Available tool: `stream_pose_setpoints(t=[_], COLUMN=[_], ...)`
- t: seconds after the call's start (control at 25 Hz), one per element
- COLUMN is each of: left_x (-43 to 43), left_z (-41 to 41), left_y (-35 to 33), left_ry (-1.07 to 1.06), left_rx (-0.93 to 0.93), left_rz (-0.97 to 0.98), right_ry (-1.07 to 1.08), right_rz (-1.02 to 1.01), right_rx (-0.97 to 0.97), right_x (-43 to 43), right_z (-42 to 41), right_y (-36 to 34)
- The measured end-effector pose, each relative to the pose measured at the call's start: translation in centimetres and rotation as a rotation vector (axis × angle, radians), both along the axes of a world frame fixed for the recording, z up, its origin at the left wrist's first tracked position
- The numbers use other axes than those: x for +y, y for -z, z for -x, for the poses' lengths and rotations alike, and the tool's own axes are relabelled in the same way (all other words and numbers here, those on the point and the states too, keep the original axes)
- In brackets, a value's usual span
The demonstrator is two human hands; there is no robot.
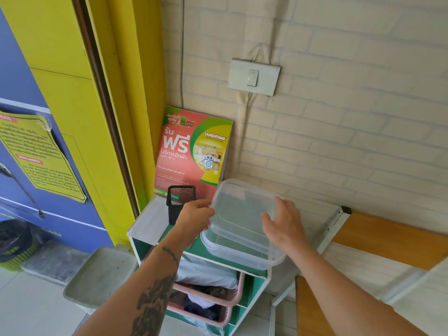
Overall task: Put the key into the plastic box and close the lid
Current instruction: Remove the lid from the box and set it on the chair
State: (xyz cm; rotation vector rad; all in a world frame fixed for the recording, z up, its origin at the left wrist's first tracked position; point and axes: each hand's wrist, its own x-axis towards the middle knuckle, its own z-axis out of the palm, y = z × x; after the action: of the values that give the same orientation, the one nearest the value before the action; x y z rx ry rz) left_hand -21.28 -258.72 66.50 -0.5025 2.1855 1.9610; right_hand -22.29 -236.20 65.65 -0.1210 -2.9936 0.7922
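A clear plastic box (pixel 232 249) stands on top of a small white and green shelf unit (pixel 145 221). Its clear lid (pixel 242 207) is tilted up above the box, raised at the far side. My left hand (pixel 194 218) grips the lid's left edge. My right hand (pixel 282 225) hovers over the lid's right side with fingers spread, and I cannot tell whether it touches. No key is visible in the box or in either hand.
A black mesh pen cup (pixel 178 202) stands just left of the box, with a red and green laundry poster (pixel 194 151) leaning on the brick wall behind. Pink baskets (pixel 218 299) of cloth fill the shelves below. A wooden table (pixel 388 238) is to the right.
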Motion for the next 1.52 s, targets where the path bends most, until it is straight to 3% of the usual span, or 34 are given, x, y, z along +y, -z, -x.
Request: stream_pose_setpoints(t=[0.12, 0.24, 0.56, 0.88, 1.16, 1.52], left_x=[0.0, 0.1, 2.0, 12.6, 25.8, 35.3], left_z=[0.4, 0.7, -0.1, -2.5, -7.0, -10.5], left_y=[0.5, 0.7, -0.6, -1.7, 1.3, 10.8], left_ry=[0.021, 0.037, -0.029, 0.136, 0.242, 0.310], left_rx=[-0.021, -0.007, 0.083, 0.109, 0.058, -0.225], left_rz=[0.033, 0.096, 0.318, 0.285, 0.389, 0.427], right_ry=[0.182, 0.196, 0.184, 0.200, 0.250, 0.275], right_rz=[0.281, 0.404, 0.379, 0.390, 0.360, 0.348], right_rx=[-0.165, -0.153, 0.024, 0.073, -0.032, -0.375], right_x=[1.8, 1.4, 3.5, 15.2, 28.1, 36.6], right_z=[0.2, -0.4, -1.7, -6.8, -12.6, -16.3], right_y=[0.5, 0.7, -1.4, -2.8, 0.0, 8.4])
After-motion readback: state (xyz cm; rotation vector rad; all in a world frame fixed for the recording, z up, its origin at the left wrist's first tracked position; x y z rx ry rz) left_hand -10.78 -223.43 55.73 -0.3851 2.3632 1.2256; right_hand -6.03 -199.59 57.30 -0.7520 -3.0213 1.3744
